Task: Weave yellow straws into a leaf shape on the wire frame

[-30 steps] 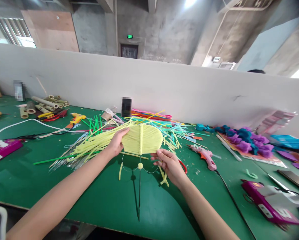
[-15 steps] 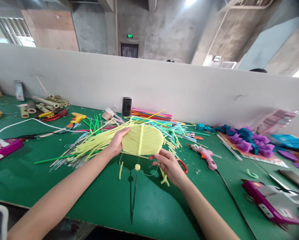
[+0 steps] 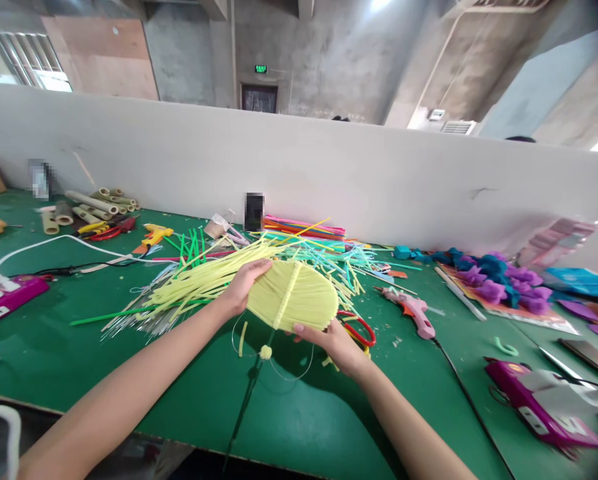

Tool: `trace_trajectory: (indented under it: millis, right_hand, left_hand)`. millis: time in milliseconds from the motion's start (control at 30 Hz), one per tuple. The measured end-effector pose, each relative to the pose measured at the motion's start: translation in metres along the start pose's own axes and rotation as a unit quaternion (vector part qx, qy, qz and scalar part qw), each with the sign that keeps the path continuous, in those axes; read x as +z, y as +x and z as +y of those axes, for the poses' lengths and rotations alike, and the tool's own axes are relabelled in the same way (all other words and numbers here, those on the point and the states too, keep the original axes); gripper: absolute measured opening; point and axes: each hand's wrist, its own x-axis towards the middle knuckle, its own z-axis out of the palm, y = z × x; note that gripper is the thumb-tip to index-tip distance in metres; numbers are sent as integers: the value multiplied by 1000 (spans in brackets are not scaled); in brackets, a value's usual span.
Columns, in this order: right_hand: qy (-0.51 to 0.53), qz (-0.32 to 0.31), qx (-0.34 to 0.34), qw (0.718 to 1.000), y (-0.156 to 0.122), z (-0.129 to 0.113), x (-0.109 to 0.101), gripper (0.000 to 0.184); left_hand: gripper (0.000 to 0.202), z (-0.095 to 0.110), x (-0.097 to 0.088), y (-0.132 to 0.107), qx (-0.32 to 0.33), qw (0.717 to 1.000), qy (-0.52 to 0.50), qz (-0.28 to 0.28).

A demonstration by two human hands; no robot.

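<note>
Both my hands hold a yellow oval fan [image 3: 293, 296] made of packed strips with a braided spine down its middle, lifted above the green table [image 3: 299, 407]. My left hand [image 3: 245, 287] grips its left edge with fingers curled over the top. My right hand [image 3: 335, 341] holds its lower right edge from below, fingers tucked under. A dark thin stick [image 3: 243, 407] with a small yellow bead [image 3: 265, 352] and thin wire loops hangs from the fan's lower end.
A heap of loose yellow, green and teal strips [image 3: 199, 273] lies behind the fan. Red-handled scissors [image 3: 356, 328] and a pink glue gun [image 3: 413, 312] are to the right, a magenta box [image 3: 539, 400] further right, tubes [image 3: 91, 207] at back left. A white partition wall [image 3: 329, 180] bounds the table.
The fan has tilted and shifted slightly right and down, its stick swinging leftward. My right hand slid under the fan's lower right edge; my left hand followed with the fan.
</note>
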Motion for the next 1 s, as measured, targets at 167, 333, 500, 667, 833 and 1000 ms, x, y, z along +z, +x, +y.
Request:
trace_trajectory:
  millis: [167,333,500,667,833,1000]
  right_hand:
    - [-26,-27,-1,999,-3,-1,-1,31]
    - [3,2,1,1000,1,-3,5,38]
    - [23,239,-79,968,12,2,4,56]
    - [-180,407,-192,875,9,-1,-7,32]
    - [-148,273,-149,939,-1,-14,13,30]
    - [72,108,-9,992,-7,-24,36,64]
  left_hand:
    - [26,1,2,-3,-7,1000,9,-2]
    - [27,0,2,-1,16,1000,15,14]
    - [26,-2,1,4,103,986,10,133]
    - [29,2,7,2,143,972,-17,186]
    - [25,7,19,-8,194,961,-35,192]
    - [25,7,33,-23,244,957,-1,156]
